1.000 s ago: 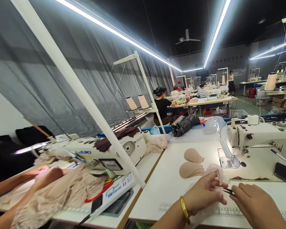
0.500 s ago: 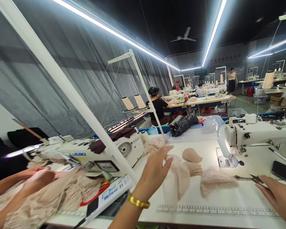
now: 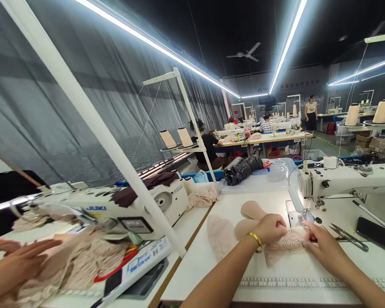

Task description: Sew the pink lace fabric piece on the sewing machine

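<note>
The ruffled beige fabric piece (image 3: 284, 244) lies in front of the needle area of the white sewing machine (image 3: 349, 182). My left hand (image 3: 269, 229), with a gold bracelet at the wrist, is closed at its upper left edge, fingers curled on the cloth. At the right edge of the same piece, my right hand (image 3: 321, 246) pinches the fabric. Black-handled scissors (image 3: 349, 237) lie on the table to the right of that hand. Smooth beige pieces (image 3: 252, 209) and a sheer pale piece (image 3: 221, 235) rest left of my left hand.
A ruler strip (image 3: 295, 283) runs along the table's front. A phone (image 3: 377, 233) lies at the right. At the left, a co-worker's hands (image 3: 22, 261) touch beige fabric beside another machine (image 3: 99, 205). A black plastic bundle (image 3: 244, 169) lies behind.
My left hand has moved right, off the sheer piece and onto the ruffled piece. My right hand has let go of the scissors and moved left to the fabric. The view has shifted slightly.
</note>
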The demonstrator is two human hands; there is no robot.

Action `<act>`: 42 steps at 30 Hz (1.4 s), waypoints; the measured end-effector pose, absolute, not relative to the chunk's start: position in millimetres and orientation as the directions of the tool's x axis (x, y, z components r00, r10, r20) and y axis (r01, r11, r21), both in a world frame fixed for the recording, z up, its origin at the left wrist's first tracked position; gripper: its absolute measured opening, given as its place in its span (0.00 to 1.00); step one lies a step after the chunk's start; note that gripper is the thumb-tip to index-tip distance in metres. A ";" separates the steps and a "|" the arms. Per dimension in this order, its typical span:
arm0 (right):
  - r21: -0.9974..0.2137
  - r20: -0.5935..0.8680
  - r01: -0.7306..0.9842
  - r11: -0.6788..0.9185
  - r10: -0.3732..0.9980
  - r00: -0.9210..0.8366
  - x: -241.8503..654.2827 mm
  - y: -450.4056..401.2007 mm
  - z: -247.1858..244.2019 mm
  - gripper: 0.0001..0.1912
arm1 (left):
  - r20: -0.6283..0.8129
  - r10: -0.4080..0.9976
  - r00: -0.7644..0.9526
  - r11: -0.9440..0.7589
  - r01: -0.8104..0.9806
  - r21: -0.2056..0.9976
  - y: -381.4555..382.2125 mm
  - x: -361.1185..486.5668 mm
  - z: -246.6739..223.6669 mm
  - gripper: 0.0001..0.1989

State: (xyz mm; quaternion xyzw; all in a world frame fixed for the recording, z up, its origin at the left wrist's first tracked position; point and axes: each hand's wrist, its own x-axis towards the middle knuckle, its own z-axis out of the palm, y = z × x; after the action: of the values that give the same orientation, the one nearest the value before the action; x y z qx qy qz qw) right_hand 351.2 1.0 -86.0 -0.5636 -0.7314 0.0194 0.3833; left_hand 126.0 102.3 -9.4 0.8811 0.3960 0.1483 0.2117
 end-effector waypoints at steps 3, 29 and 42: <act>-0.487 0.571 0.769 0.415 0.817 -0.078 346.1 6.8 -70.5 0.08 | 0.229 0.734 0.640 -0.656 0.579 0.485 103.5 117.4 17.6 0.05; -0.677 0.340 0.591 0.439 0.898 -0.279 280.9 42.9 -54.9 0.09 | 0.273 0.815 0.511 -0.543 0.508 0.669 25.1 47.2 -30.4 0.22; -0.986 -0.005 0.162 0.032 0.974 -0.224 308.3 -11.8 -39.3 0.24 | 0.095 0.706 0.702 -0.540 0.447 0.713 51.0 63.1 -11.2 0.22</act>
State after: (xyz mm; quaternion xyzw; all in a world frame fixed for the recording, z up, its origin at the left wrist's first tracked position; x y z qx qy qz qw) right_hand 308.3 -11.8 -39.3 -0.4765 -0.5962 0.5067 0.4009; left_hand 63.1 51.0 -11.2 0.8569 0.3363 0.1895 0.3418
